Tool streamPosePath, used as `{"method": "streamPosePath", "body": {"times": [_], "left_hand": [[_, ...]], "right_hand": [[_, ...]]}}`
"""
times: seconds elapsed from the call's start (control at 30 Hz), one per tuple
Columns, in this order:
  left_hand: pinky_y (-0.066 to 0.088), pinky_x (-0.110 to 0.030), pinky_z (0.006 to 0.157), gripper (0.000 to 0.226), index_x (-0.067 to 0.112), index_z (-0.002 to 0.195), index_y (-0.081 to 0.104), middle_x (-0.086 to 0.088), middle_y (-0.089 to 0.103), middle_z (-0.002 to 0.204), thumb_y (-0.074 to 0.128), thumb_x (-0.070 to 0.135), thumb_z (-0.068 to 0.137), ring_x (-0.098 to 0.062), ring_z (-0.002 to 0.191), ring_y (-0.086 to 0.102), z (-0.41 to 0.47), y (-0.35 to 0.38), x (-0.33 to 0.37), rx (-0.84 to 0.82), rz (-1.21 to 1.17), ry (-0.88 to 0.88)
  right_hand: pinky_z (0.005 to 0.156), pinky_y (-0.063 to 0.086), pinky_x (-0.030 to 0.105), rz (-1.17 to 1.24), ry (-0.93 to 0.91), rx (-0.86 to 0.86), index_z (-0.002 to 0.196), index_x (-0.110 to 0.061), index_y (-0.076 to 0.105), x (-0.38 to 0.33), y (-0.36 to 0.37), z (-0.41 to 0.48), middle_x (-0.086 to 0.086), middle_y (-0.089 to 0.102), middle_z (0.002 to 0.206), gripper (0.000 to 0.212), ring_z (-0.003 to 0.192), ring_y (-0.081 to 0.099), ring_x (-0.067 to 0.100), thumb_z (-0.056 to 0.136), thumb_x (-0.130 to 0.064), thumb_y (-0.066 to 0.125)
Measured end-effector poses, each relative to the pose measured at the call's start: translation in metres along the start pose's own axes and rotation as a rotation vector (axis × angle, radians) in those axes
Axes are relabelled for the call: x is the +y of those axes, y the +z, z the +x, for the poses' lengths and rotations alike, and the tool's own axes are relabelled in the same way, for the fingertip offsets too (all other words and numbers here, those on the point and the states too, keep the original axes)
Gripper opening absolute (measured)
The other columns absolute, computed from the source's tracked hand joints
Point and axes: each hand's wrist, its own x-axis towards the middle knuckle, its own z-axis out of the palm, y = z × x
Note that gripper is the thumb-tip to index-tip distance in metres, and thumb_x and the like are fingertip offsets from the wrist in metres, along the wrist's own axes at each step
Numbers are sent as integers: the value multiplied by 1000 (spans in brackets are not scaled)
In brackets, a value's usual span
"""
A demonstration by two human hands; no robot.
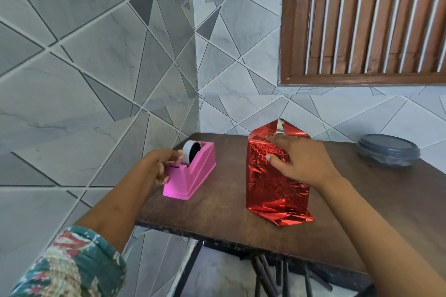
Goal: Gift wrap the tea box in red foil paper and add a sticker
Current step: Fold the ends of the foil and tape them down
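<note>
Sleeve (72, 265) nearest, left hand (162, 164) gripping dispenser (193, 176), right hand (299, 159) with straight fingers (277, 139) pressing top fold of upright box (270, 176) right of dispenser; probably light and stiff, foil (294, 219) slippery and easily creased, better held by flat sides.

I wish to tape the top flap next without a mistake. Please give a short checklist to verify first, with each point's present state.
1. Wrapped tea box stands upright on the table: ok.
2. Right hand steadies the box: ok.
3. Left hand is at the tape dispenser: ok.
4. Tape end pinched: cannot tell.
5. Top flap folded down: not ok, it stands up.
6. Bottom foil tucked in: not ok, it sticks out.
</note>
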Motion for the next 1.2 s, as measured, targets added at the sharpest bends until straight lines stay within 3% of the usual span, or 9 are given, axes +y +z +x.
{"method": "streamPosePath", "body": {"times": [0.1, 0.23, 0.33, 0.43, 0.57, 0.73, 0.87, 1.03, 1.2], "left_hand": [[37, -30, 63, 24, 17, 72, 56, 3, 55, 87, 62, 36, 86, -19, 81, 45, -4, -3, 2, -18, -124, 38], [41, -39, 80, 16, 13, 77, 60, 0, 56, 87, 58, 22, 90, -17, 88, 46, -7, -11, -10, -57, -296, 194], [55, -34, 68, 9, 2, 91, 62, -8, 61, 89, 59, 10, 89, -17, 84, 55, -5, -15, -29, -33, -316, 305], [56, -24, 57, 19, -6, 104, 60, -11, 61, 86, 60, 3, 87, -17, 79, 58, -2, -17, -43, -39, -333, 313], [57, -20, 56, 14, -8, 96, 62, -15, 64, 89, 62, 0, 84, -18, 80, 61, 0, -16, -51, -30, -261, 313], [50, -35, 86, 8, -1, 88, 64, -13, 66, 85, 65, 5, 84, -22, 83, 62, 6, -14, -59, 52, -96, 380], [48, -40, 84, 13, 1, 71, 67, -11, 65, 73, 70, 10, 81, -24, 80, 59, 14, -21, -59, 95, 20, 435], [48, -38, 85, 13, 5, 72, 67, -15, 66, 84, 70, 13, 82, -25, 83, 58, 17, -26, -53, 136, 123, 442], [48, -37, 86, 11, 3, 73, 65, -13, 65, 80, 70, 9, 81, -24, 81, 58, 19, -28, -50, 133, 133, 389]], "right_hand": [[73, 43, 25, -10, 7, 6, 132, -37, 50, 1, 0, 0, -11, 56, 132, 79, 118, 55, 15, 70, -66, 12], [69, 42, 26, 9, 16, 20, 130, -35, 53, 0, 2, 0, -11, 59, 129, 76, 115, 57, 16, 71, -66, 14], [66, 37, 25, 20, 20, 39, 127, -34, 56, -1, 3, 0, -10, 62, 124, 75, 111, 59, 17, 71, -65, 16], [64, 32, 26, 19, 17, 47, 126, -33, 57, -2, 2, 0, -9, 64, 121, 75, 109, 61, 19, 71, -65, 17], [66, 35, 26, 16, 16, 46, 126, -34, 57, -1, 2, 0, -10, 63, 123, 75, 109, 60, 18, 71, -65, 17], [68, 39, 27, 32, 24, 49, 126, -34, 57, -1, 1, 0, -9, 64, 122, 75, 109, 61, 18, 71, -65, 18], [69, 42, 28, 31, 26, 50, 126, -33, 57, -2, 1, -1, -9, 63, 123, 75, 110, 60, 18, 71, -65, 17], [69, 43, 28, 25, 22, 45, 127, -33, 56, -1, 1, -1, -9, 62, 124, 75, 110, 60, 18, 72, -64, 17], [67, 41, 27, 32, 14, 48, 127, -32, 57, -1, 2, -1, -9, 63, 123, 75, 109, 61, 18, 72, -64, 17]]}}
